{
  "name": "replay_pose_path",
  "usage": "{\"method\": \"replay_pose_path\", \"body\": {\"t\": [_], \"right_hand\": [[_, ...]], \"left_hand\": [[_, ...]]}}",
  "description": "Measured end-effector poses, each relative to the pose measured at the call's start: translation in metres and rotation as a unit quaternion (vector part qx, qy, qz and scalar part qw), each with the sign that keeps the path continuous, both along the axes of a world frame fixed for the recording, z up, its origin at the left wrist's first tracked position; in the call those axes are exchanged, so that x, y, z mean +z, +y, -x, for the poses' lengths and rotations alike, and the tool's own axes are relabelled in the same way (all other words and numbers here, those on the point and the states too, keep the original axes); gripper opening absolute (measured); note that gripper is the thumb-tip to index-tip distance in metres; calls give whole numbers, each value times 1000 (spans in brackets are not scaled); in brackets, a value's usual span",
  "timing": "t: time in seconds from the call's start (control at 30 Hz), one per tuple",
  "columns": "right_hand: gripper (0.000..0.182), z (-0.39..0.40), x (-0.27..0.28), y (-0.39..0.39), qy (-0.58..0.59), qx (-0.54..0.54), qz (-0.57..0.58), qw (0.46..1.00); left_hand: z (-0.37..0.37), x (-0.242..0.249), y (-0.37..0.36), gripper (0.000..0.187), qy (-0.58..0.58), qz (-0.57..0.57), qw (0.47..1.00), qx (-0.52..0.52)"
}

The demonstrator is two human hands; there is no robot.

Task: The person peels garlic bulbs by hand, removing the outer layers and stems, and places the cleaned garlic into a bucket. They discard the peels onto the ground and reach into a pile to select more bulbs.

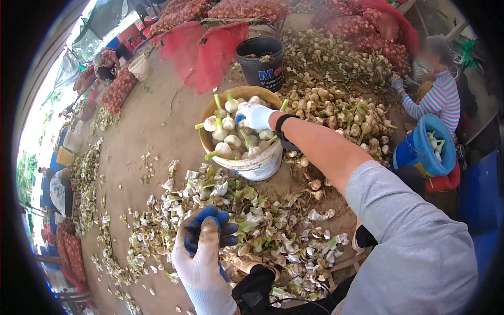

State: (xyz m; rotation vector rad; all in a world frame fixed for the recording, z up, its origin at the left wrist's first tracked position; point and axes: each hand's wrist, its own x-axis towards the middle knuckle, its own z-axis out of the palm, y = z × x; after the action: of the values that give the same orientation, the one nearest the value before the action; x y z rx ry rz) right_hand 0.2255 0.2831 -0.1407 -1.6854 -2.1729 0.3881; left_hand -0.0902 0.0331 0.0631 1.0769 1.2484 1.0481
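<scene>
I've got my right hand [255,116] in its white glove over the tan plastic bucket of trimmed garlic bulbs [242,134], fingers curled, can't tell if a bulb's in them. I'd drop low, not toss. My left hand [203,247], nearer me, is clenched on dark blue-handled shears [212,223].

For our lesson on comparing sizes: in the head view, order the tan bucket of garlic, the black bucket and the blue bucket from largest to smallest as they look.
1. Tan bucket, largest.
2. Blue bucket and black bucket look alike; distance from the camera leaves their order unsure.
</scene>
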Motion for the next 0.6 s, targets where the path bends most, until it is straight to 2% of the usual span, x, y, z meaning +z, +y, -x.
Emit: {"method": "replay_pose_path", "body": {"t": [0.1,0.17,0.3,0.33,0.37,0.43,0.47,0.5,0.57,0.6], "right_hand": [[29,-6,6,1,21,-36,-5,999],[31,-12,14,-3,-52,-55,-14,997],[27,-41,38,-53,197,-106,-47,973],[22,-46,41,-74,334,-109,-50,935],[20,-53,44,-99,382,-138,-64,911],[20,-71,32,-144,355,-230,-196,885],[21,-79,27,-174,446,-301,-153,829],[24,-89,15,-198,436,-339,-128,824],[30,-110,-54,-231,199,-422,-95,879],[32,-105,-70,-248,135,-410,27,902]], "left_hand": [[-5,-1,2,35,10,-16,1000,-14],[-9,0,1,35,10,-25,1000,-14],[-15,6,2,35,-15,-48,999,8],[-13,6,3,36,-15,-59,998,-1],[-11,4,5,36,-13,-68,998,-10],[-13,2,2,37,5,-111,994,-22],[-13,1,3,37,-1,-87,996,-25],[-15,1,5,37,-11,-73,997,-25],[-23,0,-1,36,-2,-82,996,-24],[-24,-2,-2,37,2,-80,996,-36]]}}
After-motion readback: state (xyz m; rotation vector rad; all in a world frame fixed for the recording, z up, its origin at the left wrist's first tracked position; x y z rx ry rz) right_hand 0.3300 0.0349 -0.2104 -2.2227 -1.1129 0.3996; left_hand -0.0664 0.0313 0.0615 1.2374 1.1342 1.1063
